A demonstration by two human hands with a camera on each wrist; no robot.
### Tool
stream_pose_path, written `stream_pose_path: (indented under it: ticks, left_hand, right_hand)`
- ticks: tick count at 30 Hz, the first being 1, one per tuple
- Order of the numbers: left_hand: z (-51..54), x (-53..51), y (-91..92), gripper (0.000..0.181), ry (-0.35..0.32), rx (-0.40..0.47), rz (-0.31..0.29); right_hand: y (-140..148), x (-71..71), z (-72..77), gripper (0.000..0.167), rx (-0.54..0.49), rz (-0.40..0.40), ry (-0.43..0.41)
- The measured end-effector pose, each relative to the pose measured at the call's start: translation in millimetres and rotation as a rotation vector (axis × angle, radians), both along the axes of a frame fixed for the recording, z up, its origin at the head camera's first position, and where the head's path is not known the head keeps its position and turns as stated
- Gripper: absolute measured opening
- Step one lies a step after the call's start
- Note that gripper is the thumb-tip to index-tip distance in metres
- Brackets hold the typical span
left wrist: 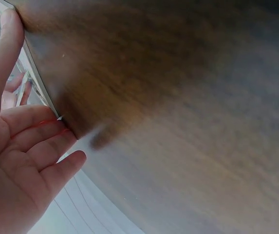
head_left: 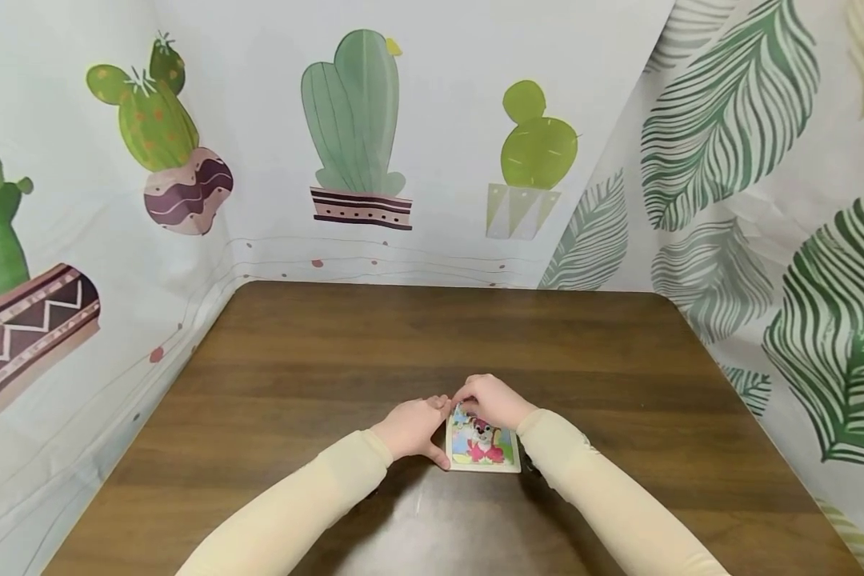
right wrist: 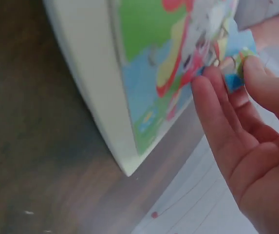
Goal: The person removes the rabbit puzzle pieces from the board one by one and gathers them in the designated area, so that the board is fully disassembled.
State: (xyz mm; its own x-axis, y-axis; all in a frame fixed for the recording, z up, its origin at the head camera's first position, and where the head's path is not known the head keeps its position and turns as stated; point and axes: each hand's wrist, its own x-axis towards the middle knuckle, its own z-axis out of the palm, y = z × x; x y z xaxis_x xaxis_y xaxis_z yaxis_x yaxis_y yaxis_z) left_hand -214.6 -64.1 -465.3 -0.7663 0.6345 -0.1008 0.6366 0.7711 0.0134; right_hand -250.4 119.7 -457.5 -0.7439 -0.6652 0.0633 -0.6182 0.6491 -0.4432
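Note:
A small jigsaw puzzle board [head_left: 484,469] with a pale rim and a bright cartoon animal picture lies on the table. My left hand [head_left: 410,430] rests along the board's left edge. Its thumb touches near the front corner, and its outstretched fingers [left wrist: 42,146] lie at the far end of that edge. Over the top of the board, my right hand [head_left: 498,400] pinches a blue and green puzzle piece [right wrist: 234,44] between thumb and fingers. The piece stands tilted above the picture; whether its lower edge touches the board is hidden by fingers.
The brown wooden table [head_left: 317,344] extends around the board on all sides. Behind it and at both sides hangs a white backdrop [head_left: 446,160] printed with cacti and leaves.

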Motion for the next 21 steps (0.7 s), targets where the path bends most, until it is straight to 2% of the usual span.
stream_pose_path:
  ticks: [6, 9, 14, 21]
  left_hand:
    - [0.6, -0.4, 1.4, 0.101, 0.002, -0.055, 0.000]
    - [0.4, -0.4, 3.9, 0.100, -0.017, -0.056, 0.001]
    - [1.8, -0.7, 5.5, 0.100, -0.037, -0.047, 0.011]
    - [3.6, -0.9, 3.0, 0.101, -0.050, -0.055, 0.026]
  right_hand:
    - [4, -8.3, 2.2, 0.010, -0.112, -0.099, -0.180]
    - [10, -9.7, 4.9, 0.006, -0.151, -0.149, -0.222]
    - [24, -13.7, 11.3, 0.008, -0.165, -0.184, -0.236]
    - [49, -20.2, 13.7, 0.004, -0.142, -0.249, -0.190]
